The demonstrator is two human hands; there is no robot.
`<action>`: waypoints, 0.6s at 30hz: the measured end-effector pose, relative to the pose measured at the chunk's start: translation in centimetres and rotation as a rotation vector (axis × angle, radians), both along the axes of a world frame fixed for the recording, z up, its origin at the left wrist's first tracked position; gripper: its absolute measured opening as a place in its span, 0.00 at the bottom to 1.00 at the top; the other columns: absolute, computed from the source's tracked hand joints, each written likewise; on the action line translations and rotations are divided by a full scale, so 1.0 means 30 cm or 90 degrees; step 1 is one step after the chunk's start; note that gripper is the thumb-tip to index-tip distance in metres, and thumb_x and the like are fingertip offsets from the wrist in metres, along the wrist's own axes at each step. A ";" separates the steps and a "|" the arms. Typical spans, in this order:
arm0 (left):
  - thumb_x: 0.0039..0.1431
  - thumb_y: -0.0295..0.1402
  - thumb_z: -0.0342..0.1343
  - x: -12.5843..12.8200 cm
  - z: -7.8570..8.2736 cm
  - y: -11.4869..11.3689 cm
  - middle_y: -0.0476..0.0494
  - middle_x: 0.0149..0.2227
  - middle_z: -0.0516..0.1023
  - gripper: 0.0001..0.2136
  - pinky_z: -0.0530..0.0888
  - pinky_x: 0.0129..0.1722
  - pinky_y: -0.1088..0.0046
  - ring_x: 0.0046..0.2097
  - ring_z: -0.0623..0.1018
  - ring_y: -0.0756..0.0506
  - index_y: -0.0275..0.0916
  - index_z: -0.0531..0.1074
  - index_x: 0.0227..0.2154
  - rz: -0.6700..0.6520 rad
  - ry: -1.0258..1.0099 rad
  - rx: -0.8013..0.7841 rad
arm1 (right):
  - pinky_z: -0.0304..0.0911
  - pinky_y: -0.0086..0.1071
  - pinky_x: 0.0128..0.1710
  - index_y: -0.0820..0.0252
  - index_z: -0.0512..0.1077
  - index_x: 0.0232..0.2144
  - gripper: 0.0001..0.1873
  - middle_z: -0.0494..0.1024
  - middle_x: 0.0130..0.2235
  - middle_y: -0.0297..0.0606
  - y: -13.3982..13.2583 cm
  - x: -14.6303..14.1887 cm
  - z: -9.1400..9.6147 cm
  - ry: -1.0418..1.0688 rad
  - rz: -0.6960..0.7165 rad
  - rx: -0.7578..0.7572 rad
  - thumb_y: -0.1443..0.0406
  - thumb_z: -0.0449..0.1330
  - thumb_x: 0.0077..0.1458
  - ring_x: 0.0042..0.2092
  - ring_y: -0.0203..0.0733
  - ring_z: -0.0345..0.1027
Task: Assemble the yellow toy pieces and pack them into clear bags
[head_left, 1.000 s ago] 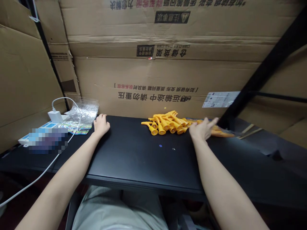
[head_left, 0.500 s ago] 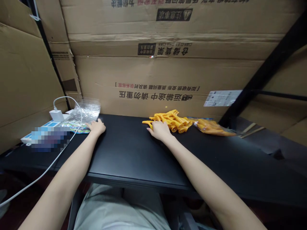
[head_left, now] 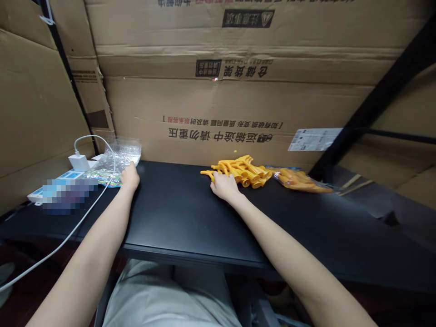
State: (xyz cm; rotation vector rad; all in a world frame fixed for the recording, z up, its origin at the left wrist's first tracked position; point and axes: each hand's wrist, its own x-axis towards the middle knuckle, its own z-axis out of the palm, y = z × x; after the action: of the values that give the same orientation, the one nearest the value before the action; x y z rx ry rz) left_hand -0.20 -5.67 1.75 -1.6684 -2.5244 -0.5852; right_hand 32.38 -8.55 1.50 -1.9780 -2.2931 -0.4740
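Observation:
On the black table point(head_left: 184, 213) my left hand point(head_left: 130, 177) reaches to the near edge of a stack of clear plastic bags point(head_left: 121, 155); its fingers curl down onto the edge of the bags. My right hand point(head_left: 223, 186) rests on the near left end of a pile of yellow plastic pieces point(head_left: 247, 169), fingers bent over one of them. To the right of the pile lies a clear bag filled with more yellow pieces point(head_left: 299, 179).
A white power strip point(head_left: 51, 193) with a charger point(head_left: 79, 162) and a white cable point(head_left: 68, 234) lies at the table's left end. Cardboard sheets point(head_left: 218, 91) wall off the back and left. A black slanted frame bar point(head_left: 371, 97) stands at the right.
My right hand left the filled bag and came left to the near end of the yellow pile. My left hand slid left and forward onto the clear bags.

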 end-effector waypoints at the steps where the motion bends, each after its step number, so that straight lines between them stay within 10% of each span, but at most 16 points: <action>1: 0.55 0.19 0.43 0.000 0.000 -0.001 0.29 0.46 0.75 0.24 0.71 0.43 0.60 0.48 0.76 0.35 0.34 0.60 0.55 -0.006 -0.001 0.012 | 0.54 0.40 0.46 0.66 0.67 0.49 0.18 0.76 0.45 0.51 0.000 0.000 -0.001 0.001 0.001 0.002 0.64 0.48 0.59 0.46 0.51 0.69; 12: 0.51 0.17 0.44 0.015 0.010 0.000 0.30 0.50 0.73 0.33 0.71 0.48 0.56 0.53 0.73 0.33 0.37 0.53 0.63 -0.058 -0.019 0.162 | 0.53 0.41 0.47 0.68 0.66 0.50 0.19 0.75 0.45 0.53 0.001 0.001 -0.002 0.026 0.009 -0.006 0.65 0.47 0.58 0.46 0.53 0.69; 18: 0.56 0.19 0.41 0.100 0.046 -0.016 0.41 0.53 0.73 0.29 0.66 0.57 0.62 0.61 0.65 0.42 0.40 0.56 0.61 -0.331 -0.078 0.262 | 0.53 0.41 0.46 0.70 0.66 0.48 0.18 0.76 0.44 0.53 0.001 -0.002 -0.001 0.036 0.010 -0.005 0.65 0.47 0.58 0.45 0.53 0.70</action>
State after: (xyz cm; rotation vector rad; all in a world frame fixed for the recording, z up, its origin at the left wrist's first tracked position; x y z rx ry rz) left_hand 2.80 -6.16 3.14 -2.1506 -1.8331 -1.1793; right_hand 32.31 -8.54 1.46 -1.9504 -2.2786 -0.4034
